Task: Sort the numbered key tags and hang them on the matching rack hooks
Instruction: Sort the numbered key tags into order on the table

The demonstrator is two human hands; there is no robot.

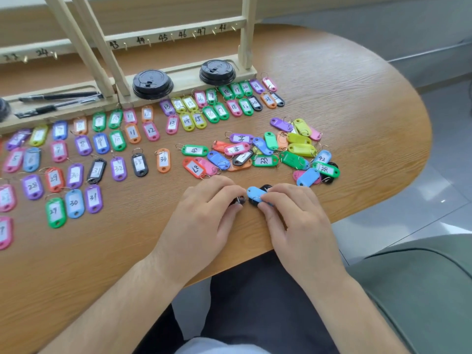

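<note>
Right now L hand (207, 208) pinches a black tag (239, 200), R hand (288, 209) a blue tag (256, 193), near table (122, 256) edge; likely snagged rings, so unhook gently, read nos., then sort into rows (118, 168), pile (265, 159) beyond, rack (178, 35) farthest.

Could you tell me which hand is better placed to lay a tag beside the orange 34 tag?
Probably left: the left hand, pinching a black tag, is nearer the orange 34 tag than the right hand, holding a blue tag.

Two bare forearms reach in from below, palms down and close together, the left hand (204, 213) pinching a dark tag (239, 200) with curled fingertips, the right hand (293, 213) pinching a blue tag (255, 193).
</note>
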